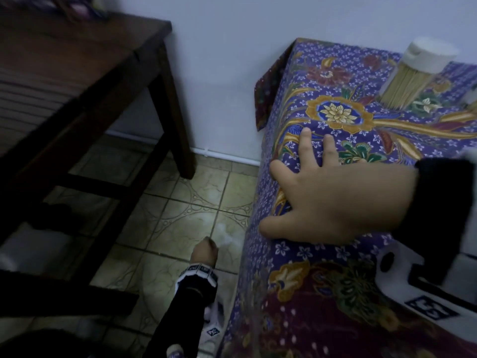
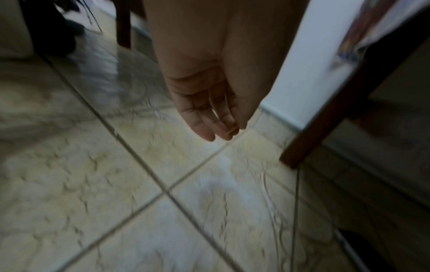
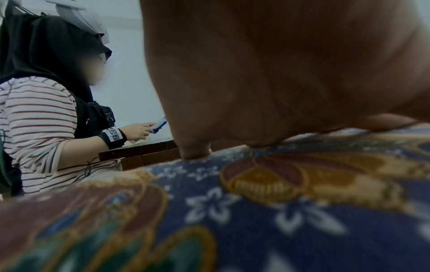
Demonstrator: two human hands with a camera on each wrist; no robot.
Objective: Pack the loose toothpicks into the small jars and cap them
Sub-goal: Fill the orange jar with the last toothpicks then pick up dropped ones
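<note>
Down beside the table, my left hand point(image 1: 205, 253) hangs over the tiled floor point(image 1: 180, 215), fingers point(image 2: 202, 117) straight and loose, holding nothing. Nearer the table edge, my right hand point(image 1: 333, 200) lies flat on the purple floral cloth point(image 1: 322, 267), fingers spread, thumb at the cloth's left edge. Printed square markers sit on both wristbands; I cannot read them. Farther back stands a clear jar point(image 1: 410, 76) packed with toothpicks under a white cap. Floor lies open between my table and a dark wooden one point(image 1: 85, 65).
</note>
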